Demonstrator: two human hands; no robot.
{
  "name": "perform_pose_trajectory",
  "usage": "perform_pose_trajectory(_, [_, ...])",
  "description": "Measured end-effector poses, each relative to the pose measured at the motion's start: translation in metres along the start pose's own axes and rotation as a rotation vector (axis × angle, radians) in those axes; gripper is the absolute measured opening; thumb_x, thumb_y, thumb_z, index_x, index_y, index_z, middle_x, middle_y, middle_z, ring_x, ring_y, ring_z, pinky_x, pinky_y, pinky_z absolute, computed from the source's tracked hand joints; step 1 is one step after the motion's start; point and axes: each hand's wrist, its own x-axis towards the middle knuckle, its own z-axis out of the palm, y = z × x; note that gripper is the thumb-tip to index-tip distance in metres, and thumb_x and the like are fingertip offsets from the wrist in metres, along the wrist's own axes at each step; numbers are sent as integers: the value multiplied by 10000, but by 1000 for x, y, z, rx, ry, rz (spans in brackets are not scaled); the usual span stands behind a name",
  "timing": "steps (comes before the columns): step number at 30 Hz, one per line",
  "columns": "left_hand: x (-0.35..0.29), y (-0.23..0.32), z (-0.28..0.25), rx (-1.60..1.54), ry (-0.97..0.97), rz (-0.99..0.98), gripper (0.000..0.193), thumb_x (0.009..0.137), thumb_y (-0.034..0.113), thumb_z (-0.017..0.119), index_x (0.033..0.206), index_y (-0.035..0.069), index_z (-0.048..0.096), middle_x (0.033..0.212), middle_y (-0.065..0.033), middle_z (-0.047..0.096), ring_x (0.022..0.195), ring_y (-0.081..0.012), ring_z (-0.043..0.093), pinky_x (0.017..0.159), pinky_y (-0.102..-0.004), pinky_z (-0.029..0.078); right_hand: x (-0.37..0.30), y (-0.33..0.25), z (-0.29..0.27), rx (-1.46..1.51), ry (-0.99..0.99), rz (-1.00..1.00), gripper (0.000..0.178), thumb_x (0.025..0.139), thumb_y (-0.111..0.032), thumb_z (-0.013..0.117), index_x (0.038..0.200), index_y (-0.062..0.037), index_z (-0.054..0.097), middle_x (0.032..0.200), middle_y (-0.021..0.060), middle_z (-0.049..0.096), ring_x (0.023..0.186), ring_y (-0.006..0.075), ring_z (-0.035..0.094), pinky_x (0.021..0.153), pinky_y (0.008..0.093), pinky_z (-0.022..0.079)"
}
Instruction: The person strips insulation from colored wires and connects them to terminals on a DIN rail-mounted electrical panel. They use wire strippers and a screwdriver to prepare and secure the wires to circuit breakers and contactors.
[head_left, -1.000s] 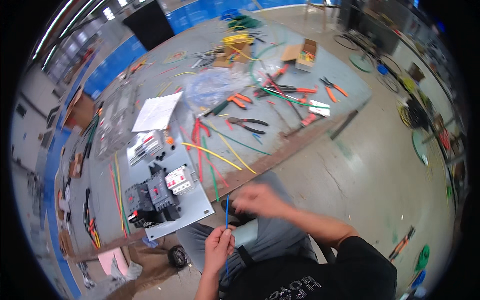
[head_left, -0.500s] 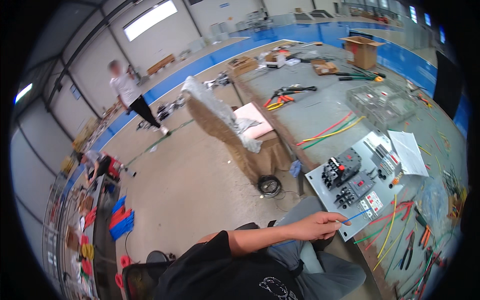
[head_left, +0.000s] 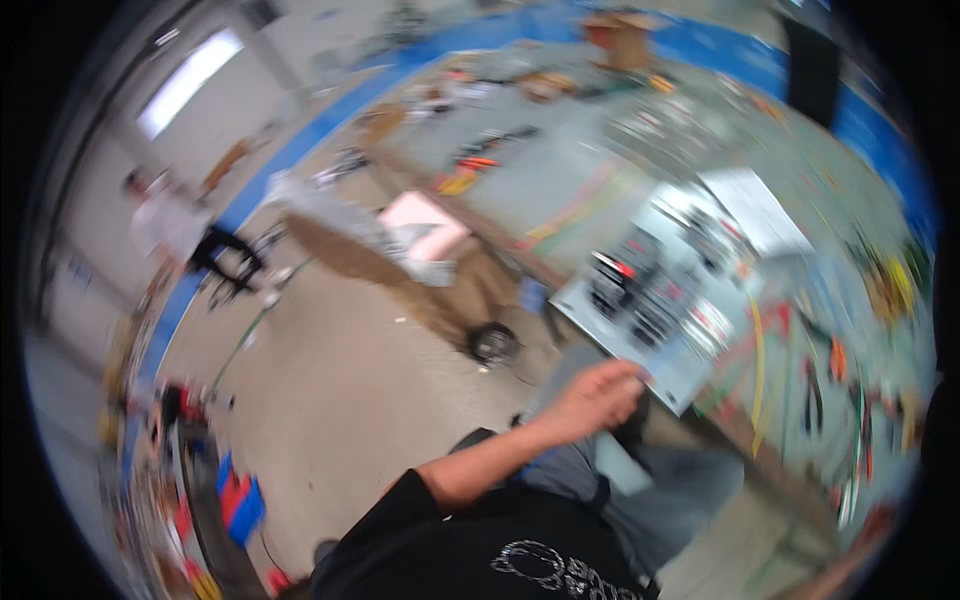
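My left hand [head_left: 598, 402] is closed in a pinch beside the near edge of a pale metal mounting plate [head_left: 672, 385]. The blue wire that showed plainly in these fingers a moment ago is only a faint bluish trace at the fingertips in the blur. Black contactor-like switch units [head_left: 612, 285] are on the plate, and a white breaker block [head_left: 708, 326] sits near my fingers. My right hand [head_left: 878, 525] is smeared at the lower right rim, close to the tools; its fingers cannot be made out.
A paper sheet [head_left: 757, 212] overlaps the plate's far corner. Cutters [head_left: 813, 398] and loose coloured wires lie on the right of the table. Farther back are a clear parts box [head_left: 675, 130], orange-handled tools [head_left: 470, 172] and a cardboard box [head_left: 617, 40]. A person [head_left: 180, 225] stands left.
The view has swung and blurred, shifting the table left and up in the picture. My left hand stays pinched near the plate. My right forearm has come in at the lower right.
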Motion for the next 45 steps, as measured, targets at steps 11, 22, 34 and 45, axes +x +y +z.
perform_pose_trajectory(11, [12,-19,10,30,-254,-145,244,1060,167,518,1253,50,610,712,-10,535,533,-43,370,476,-208,293,-416,82,192,-281,-905,219,457,881,-27,681,1321,7,563,1067,84,671,936,178,685,831,306,564])
perform_pose_trajectory(22, [-10,-39,-21,149,-205,40,278,1061,151,537,1294,13,601,736,52,471,623,-31,396,532,-213,314,-516,115,265,-684,-1218,-390,538,791,-70,741,1303,-10,585,1212,178,623,1084,354,639,957,401,509])
perform_pose_trajectory(34, [-15,-44,-38,163,-206,20,282,1044,110,548,1308,26,596,774,17,538,646,-38,434,560,-199,355,-522,111,269,-822,-1212,-757,615,701,-71,755,1300,-62,616,1160,139,605,1046,355,590,933,446,474])
perform_pose_trajectory(45, [-14,-47,-20,212,-198,33,264,1052,106,532,1295,28,601,702,13,513,570,-38,392,501,-196,297,-510,112,254,-808,-1180,-719,598,714,-97,747,1296,-62,615,1131,143,592,1016,359,579,902,457,471])
